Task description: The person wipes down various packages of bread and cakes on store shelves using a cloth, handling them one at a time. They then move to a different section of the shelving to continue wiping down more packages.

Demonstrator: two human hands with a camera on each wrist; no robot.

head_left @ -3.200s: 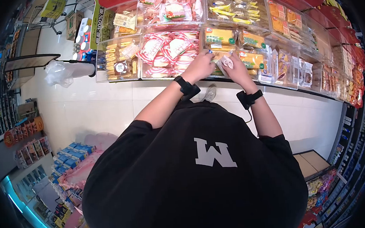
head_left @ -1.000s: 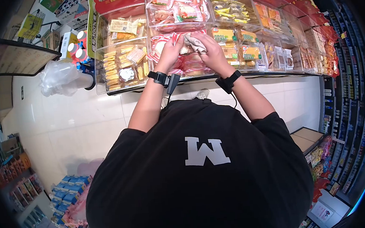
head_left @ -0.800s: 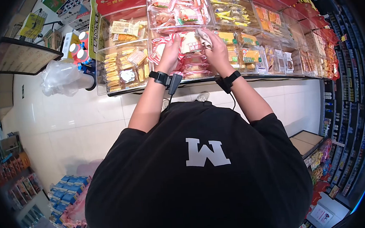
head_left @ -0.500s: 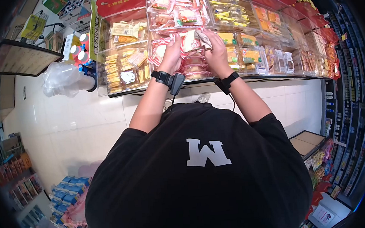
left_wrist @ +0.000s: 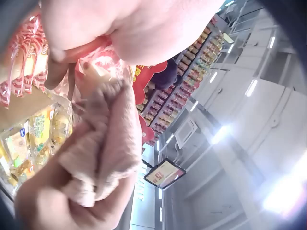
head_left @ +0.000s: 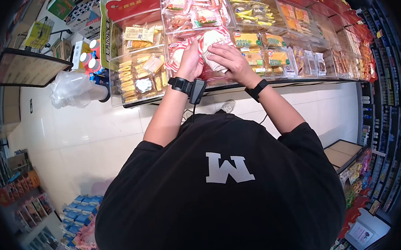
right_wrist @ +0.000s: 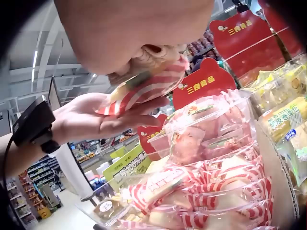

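My left hand (head_left: 188,63) holds up a bread roll in a red-and-white striped wrapper (right_wrist: 160,85). In the right wrist view its palm faces up and its fingers reach out beneath the wrapper. My right hand (head_left: 234,68) lies over the top of the roll, holding a crumpled whitish cloth (left_wrist: 108,143). The left wrist view shows the cloth bunched in the fingers, close against the wrapper. From the head, the right hand covers much of the cloth and the lower part of the roll. Below both hands is a clear bin of similar striped packs (right_wrist: 225,191).
Clear bins hold yellow-wrapped cakes (head_left: 250,40), biscuit packs (head_left: 127,79) and more pink packs (head_left: 192,9). Red header signs (head_left: 131,5) stand behind. At left are a plastic bag roll (head_left: 75,89) and a black-framed sign (head_left: 31,67).
Both hands moved left from the yellow-wrapped cakes to the striped packs, and the left took up a roll. Lately the right hand, with the cloth, has slid from its right edge over its top.
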